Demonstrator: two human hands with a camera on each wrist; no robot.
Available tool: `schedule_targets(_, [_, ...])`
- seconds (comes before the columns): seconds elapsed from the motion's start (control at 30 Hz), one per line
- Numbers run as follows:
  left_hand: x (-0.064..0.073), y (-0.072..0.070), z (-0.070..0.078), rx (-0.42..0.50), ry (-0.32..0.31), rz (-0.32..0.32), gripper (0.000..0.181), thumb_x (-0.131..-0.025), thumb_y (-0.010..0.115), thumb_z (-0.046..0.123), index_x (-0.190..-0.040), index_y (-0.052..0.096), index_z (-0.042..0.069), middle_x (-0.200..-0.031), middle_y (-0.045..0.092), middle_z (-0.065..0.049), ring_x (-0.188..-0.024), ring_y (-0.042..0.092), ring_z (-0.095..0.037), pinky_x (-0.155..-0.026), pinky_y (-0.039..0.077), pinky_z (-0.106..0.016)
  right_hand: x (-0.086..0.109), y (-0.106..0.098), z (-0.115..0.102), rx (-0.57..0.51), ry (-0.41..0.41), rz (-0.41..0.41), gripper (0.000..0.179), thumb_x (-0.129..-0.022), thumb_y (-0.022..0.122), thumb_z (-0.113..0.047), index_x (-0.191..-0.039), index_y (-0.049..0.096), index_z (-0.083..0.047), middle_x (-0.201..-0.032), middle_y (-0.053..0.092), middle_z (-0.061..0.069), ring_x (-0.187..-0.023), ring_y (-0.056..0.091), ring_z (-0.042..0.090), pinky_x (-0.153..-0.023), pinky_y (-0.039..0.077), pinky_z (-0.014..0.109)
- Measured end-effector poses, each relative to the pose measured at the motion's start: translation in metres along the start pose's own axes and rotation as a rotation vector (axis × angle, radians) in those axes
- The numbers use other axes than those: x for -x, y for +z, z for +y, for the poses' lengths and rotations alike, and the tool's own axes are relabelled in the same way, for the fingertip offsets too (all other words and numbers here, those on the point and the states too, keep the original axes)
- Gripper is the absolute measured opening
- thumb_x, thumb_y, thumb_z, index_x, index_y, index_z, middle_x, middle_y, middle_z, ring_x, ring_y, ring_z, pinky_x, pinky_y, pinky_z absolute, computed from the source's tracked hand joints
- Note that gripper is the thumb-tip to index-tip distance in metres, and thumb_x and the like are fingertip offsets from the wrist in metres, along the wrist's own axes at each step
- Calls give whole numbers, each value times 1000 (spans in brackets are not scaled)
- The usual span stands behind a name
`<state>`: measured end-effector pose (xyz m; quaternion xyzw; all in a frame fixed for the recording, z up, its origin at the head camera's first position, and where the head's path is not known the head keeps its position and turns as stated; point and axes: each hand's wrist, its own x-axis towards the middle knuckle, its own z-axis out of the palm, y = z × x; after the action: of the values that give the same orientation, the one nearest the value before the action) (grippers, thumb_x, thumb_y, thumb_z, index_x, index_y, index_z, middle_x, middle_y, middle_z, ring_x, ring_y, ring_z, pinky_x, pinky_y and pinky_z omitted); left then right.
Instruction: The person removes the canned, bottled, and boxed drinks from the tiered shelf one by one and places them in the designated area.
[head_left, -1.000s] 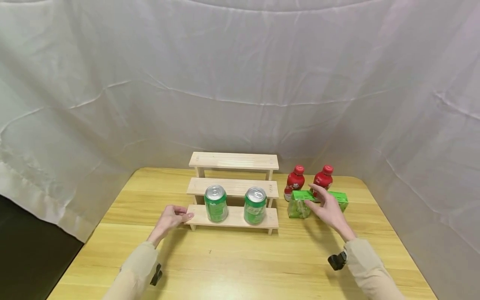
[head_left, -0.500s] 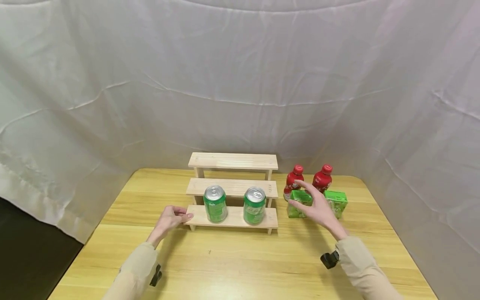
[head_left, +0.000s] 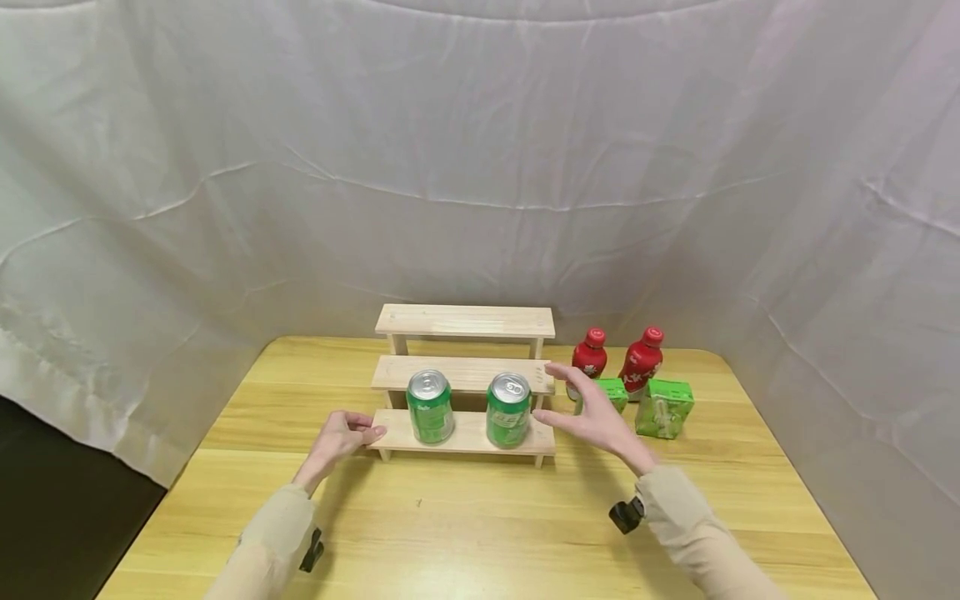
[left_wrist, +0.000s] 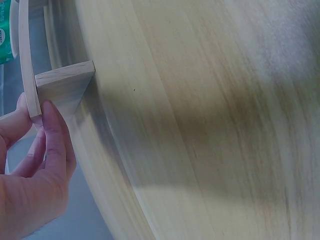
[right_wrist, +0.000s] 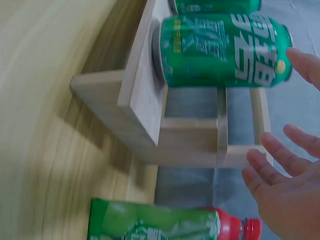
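Note:
A three-tier wooden shelf (head_left: 471, 432) stands on the table with two green drink cans upright on its lowest step. My left hand (head_left: 339, 437) pinches the left end of that step; the left wrist view has thumb and fingers on either face of the board (left_wrist: 29, 70). My right hand (head_left: 596, 414) is at the shelf's right side, holding nothing, its thumb and fingers spread wide. Its fingertips point at the right can (head_left: 507, 421), whose green side (right_wrist: 215, 50) fills the top of the right wrist view. The left can (head_left: 431, 417) stands apart from it.
Right of the shelf are two green drink cartons, one (head_left: 665, 410) in full view and one (head_left: 615, 392) partly behind my right hand. Two red-capped bottles (head_left: 588, 357) stand behind them. A grey curtain (head_left: 480, 208) encloses the wooden table (head_left: 450, 533).
My right hand has moved left from over the cartons to beside the right can, uncovering the right carton. The left hand stays on the shelf's end.

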<state>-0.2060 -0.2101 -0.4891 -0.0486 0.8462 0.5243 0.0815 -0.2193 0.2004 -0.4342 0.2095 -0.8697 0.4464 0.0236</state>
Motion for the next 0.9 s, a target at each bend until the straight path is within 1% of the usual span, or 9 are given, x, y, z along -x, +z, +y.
schedule_targets(0.13, [0, 0, 0, -4, -4, 0, 43, -93, 71, 11, -119, 56, -21, -101, 70, -26, -80, 64, -12, -80, 59, -34, -5, 10, -4, -3, -21, -13, 77, -83, 83, -27, -147, 45, -5, -148, 54, 18, -138, 49, 40, -116, 38, 60])
schedule_targets(0.3, [0, 0, 1, -10, -9, -1, 44, -93, 71, 11, -120, 56, -20, -105, 69, -29, -82, 65, -13, -81, 60, -34, -9, 19, -9, -30, -58, -22, 73, -83, 83, -25, -143, 48, -3, -143, 56, 20, -132, 53, 42, -110, 41, 63])
schedule_targets(0.43, [0, 1, 1, -11, -10, 0, 45, -93, 71, 12, -120, 56, -20, -105, 69, -29, -82, 66, -13, -80, 59, -33, -14, 26, -11, -59, -86, -25, 72, -82, 84, -22, -141, 50, -2, -139, 58, 19, -128, 56, 39, -110, 43, 60])
schedule_targets(0.6, [-1, 1, 0, 0, -8, 0, 45, -93, 71, 11, -120, 56, -21, -103, 70, -28, -80, 65, -12, -78, 59, -31, -18, 33, -14, -74, -62, -14, 70, -79, 87, -23, -138, 53, -8, -132, 62, 13, -121, 60, 34, -106, 46, 59])
schedule_targets(0.73, [-1, 0, 0, -3, -12, -3, 46, -93, 71, 11, -121, 55, -21, -105, 69, -29, -81, 65, -13, -80, 60, -33, -18, 36, -17, -63, -47, -9, 70, -78, 88, -24, -137, 53, -8, -129, 63, 13, -117, 61, 32, -103, 48, 57])
schedule_targets(0.9, [0, 0, 0, -9, -14, -4, 46, -94, 70, 12, -122, 54, -21, -106, 69, -29, -82, 65, -13, -80, 60, -34, -19, 39, -19, -60, -32, -6, 72, -76, 88, -24, -137, 52, -8, -128, 63, 13, -116, 61, 30, -103, 49, 54])
